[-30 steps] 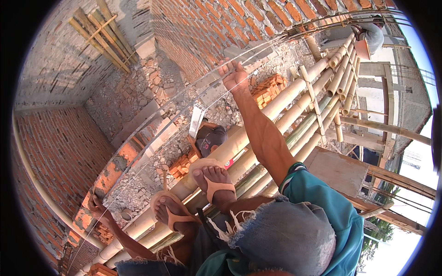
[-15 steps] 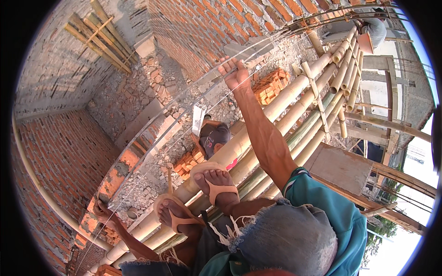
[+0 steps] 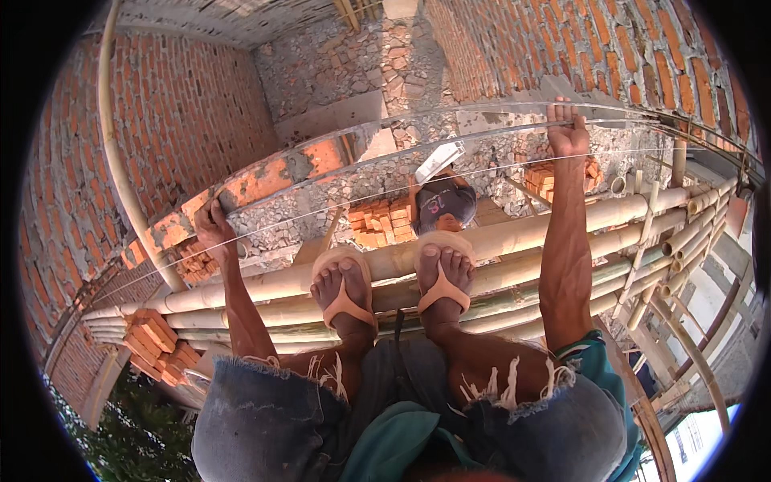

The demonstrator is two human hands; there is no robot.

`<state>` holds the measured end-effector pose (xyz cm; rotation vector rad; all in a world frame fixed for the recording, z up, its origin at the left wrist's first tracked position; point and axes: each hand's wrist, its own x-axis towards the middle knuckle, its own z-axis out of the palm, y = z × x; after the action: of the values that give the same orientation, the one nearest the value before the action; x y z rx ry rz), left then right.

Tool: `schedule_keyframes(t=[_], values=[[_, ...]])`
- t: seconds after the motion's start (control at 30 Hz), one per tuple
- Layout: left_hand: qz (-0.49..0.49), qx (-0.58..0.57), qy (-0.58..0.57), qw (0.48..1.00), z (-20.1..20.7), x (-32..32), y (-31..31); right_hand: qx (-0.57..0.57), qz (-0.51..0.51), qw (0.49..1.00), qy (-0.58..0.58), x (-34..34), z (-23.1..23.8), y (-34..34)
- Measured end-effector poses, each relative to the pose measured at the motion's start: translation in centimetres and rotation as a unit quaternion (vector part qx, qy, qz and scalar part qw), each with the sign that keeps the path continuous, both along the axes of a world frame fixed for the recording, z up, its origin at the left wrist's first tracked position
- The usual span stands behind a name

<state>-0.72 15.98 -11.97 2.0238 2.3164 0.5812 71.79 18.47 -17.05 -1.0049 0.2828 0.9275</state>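
Two thin steel rods [image 3: 377,156] run roughly side by side across the view, along the top of the brick wall [image 3: 281,173]. My right hand [image 3: 569,135] is far out at the right, palm up, with its fingers curled at the rods. At the left, my left hand [image 3: 214,227] bends its fingers about the rods' end, close against the wall's top; its grip is partly hidden. A taut pale string [image 3: 321,210] passes near both hands. My sandalled feet [image 3: 444,283] rest on the bamboo poles [image 3: 514,238].
Below, a person in a dark shirt [image 3: 443,202] reaches to a white box-like object [image 3: 439,163]. Stacked orange bricks [image 3: 381,222] stand beside that person, over rubble ground [image 3: 514,145]. More bricks [image 3: 152,345] lie on the scaffold at left. An upright bamboo pole [image 3: 120,153] rises there.
The whole view has turned, so the scaffold now runs nearly level across it. Both hands stay at the rods. The second person with an orange container at the right has left the view.
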Motion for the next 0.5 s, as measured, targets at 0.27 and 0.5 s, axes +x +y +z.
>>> schedule_keyframes(t=[0.27,0.5], values=[[0.024,0.014,-0.074,0.997,1.5,1.5,0.3,0.019,0.014,0.998,0.064,6.1,-3.8,-0.4],[0.053,0.001,-0.116,0.992,1.9,1.1,0.6,0.041,0.012,0.991,0.123,8.8,-5.9,-0.3]])
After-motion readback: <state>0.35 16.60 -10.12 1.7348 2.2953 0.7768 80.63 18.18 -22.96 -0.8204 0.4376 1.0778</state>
